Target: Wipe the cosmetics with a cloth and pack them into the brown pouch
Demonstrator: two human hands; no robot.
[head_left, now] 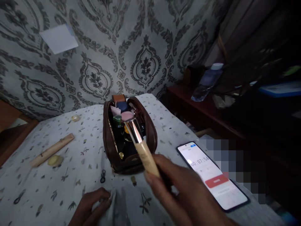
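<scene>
Brown bag [150,130] stood near the cloth's [72,179] far edge; right hand [185,185] clamped a brush [147,158]; left hand's [90,204] grip could not be told.

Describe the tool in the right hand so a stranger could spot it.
On the patterned white sheet stands an open brown bag. From its near side, the right hand holds a wooden-handled tool pointing over the opening. Its shiny, pinkish metal collar sets it apart from the light-brown strip lying at the picture's left.
</scene>
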